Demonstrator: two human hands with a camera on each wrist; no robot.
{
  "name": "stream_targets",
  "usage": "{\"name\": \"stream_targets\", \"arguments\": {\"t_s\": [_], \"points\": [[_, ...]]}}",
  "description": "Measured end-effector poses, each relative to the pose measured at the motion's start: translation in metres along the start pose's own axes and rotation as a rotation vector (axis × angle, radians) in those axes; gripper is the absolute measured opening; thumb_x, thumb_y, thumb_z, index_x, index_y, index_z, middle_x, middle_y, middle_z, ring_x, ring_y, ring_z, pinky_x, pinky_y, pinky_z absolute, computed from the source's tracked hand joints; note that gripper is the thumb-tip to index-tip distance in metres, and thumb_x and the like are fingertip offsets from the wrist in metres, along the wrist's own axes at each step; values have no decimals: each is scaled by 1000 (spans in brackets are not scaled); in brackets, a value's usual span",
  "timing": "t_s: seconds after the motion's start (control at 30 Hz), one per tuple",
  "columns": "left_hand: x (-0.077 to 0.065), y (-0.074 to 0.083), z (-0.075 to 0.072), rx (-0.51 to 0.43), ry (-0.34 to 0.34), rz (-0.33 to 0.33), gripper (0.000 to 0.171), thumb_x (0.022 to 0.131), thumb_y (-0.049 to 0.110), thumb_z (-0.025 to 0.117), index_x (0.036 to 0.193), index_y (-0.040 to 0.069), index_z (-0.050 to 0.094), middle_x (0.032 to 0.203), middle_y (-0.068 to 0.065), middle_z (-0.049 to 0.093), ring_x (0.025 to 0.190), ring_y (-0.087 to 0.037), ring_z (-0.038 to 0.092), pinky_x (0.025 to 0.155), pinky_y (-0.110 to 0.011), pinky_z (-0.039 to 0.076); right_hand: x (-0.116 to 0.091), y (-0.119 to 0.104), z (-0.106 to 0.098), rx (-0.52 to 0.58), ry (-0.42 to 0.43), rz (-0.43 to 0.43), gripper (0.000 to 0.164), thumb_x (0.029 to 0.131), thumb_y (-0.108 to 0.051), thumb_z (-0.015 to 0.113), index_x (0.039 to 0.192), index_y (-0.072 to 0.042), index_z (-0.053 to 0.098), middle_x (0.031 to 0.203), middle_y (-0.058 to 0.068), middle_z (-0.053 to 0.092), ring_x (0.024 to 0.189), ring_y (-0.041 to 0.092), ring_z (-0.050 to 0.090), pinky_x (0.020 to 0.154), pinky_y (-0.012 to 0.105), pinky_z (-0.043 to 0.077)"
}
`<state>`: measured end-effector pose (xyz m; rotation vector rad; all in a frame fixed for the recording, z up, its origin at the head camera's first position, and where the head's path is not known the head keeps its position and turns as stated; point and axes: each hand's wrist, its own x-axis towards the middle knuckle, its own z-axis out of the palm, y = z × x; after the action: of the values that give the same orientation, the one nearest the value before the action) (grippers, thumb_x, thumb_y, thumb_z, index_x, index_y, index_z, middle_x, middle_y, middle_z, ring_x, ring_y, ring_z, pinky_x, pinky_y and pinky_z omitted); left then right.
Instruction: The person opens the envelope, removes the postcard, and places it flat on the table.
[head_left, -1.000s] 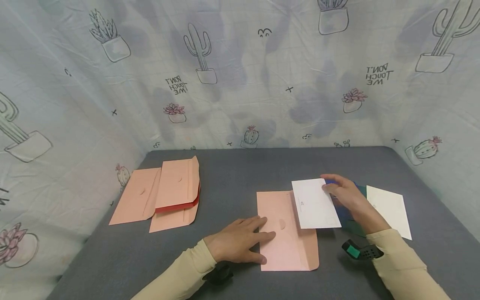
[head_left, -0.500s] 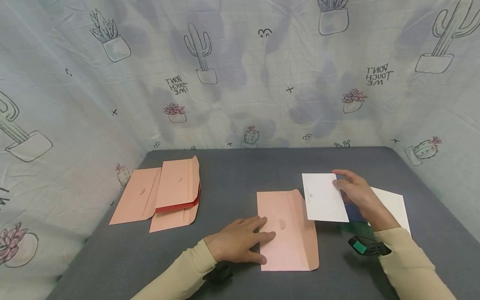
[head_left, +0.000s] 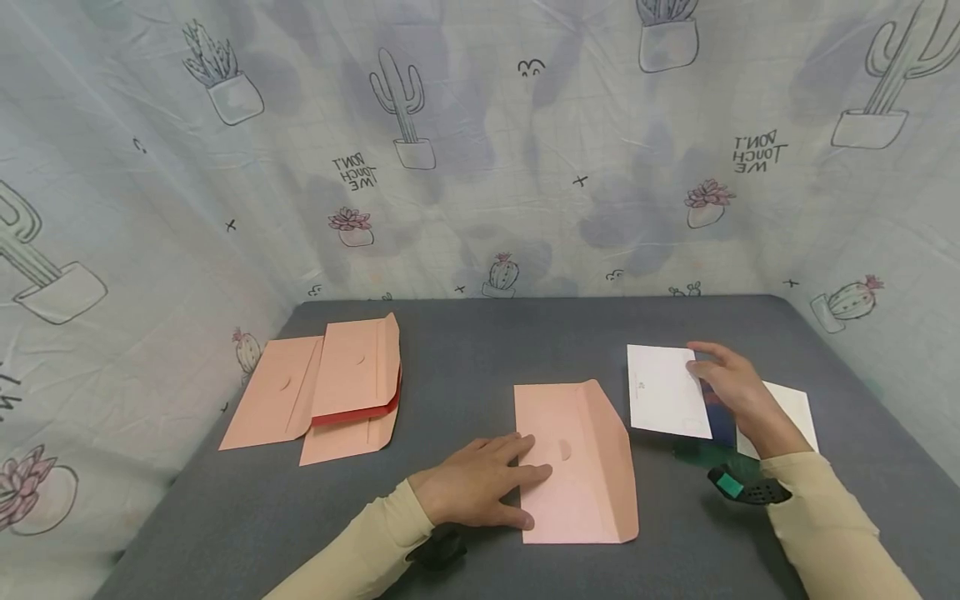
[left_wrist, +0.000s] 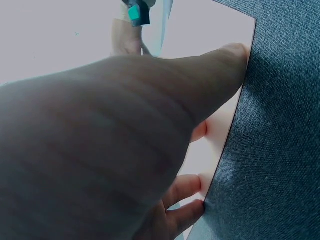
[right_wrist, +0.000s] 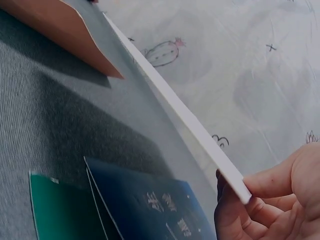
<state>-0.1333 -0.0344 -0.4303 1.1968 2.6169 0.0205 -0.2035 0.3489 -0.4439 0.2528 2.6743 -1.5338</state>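
Observation:
Spread, nearly straight fingers of my left hand (head_left: 480,483) rest on the left part of a pink envelope (head_left: 577,492), whose flap is unfolded to the right. In the left wrist view the thumb (left_wrist: 220,65) lies along the envelope's edge. My right hand (head_left: 735,392) pinches a white card (head_left: 666,392) by its right edge, thumb against the near face, to the right of the envelope. The right wrist view catches this card edge-on, tilted above the table. Below it there lie a dark blue card (right_wrist: 160,200) with silvery lettering and a green card (right_wrist: 62,210).
Another white card (head_left: 791,412) lies at the right, partly behind the right wrist. Several pink envelopes overlap at the left, among them a flat one (head_left: 273,392) and one on top (head_left: 356,362) with a red edge (head_left: 348,416) showing. A patterned cloth (head_left: 480,200) hangs behind the grey table (head_left: 465,358).
My right hand has carried the white card to the right, off the envelope, so the whole flap now shows. The left hand has stayed in place on the envelope.

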Motion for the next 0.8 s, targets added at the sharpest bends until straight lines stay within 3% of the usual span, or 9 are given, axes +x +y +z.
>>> {"name": "stream_targets", "arguments": {"t_s": [0.27,0.53,0.7,0.77,0.8], "points": [[0,-1,0,-7,-9,6,68,93,56,66,153,37,42,165,-3,34,153,-21,33,119,-46,36,7,6,-7,-31,-15,16,71,107,-39,39,159,4,17,150,38,39,132,53,46,103,63,45],[1,-3,-2,-25,-20,7,68,93,54,66,154,37,41,166,-3,32,154,-21,31,121,-46,34,15,9,-15,-95,-21,42,73,106,-46,41,158,3,26,151,35,41,133,52,46,103,61,46],[2,-3,-1,-15,-17,14,68,93,55,66,154,37,42,166,-3,33,154,-20,31,120,-46,35,8,4,-18,-139,17,64,67,106,-40,43,154,5,32,145,34,48,117,43,61,83,44,55],[2,-3,-1,-12,-20,14,68,93,55,66,154,37,42,166,-3,33,154,-20,31,120,-46,35,5,5,-19,-154,29,67,66,105,-38,44,153,6,34,141,34,51,107,38,65,75,36,53],[2,-3,-1,-11,-22,14,68,93,55,66,154,37,41,166,-3,33,154,-20,31,120,-46,35,4,5,-19,-155,23,61,66,106,-37,43,153,8,33,140,35,50,106,38,65,77,39,53]]}}
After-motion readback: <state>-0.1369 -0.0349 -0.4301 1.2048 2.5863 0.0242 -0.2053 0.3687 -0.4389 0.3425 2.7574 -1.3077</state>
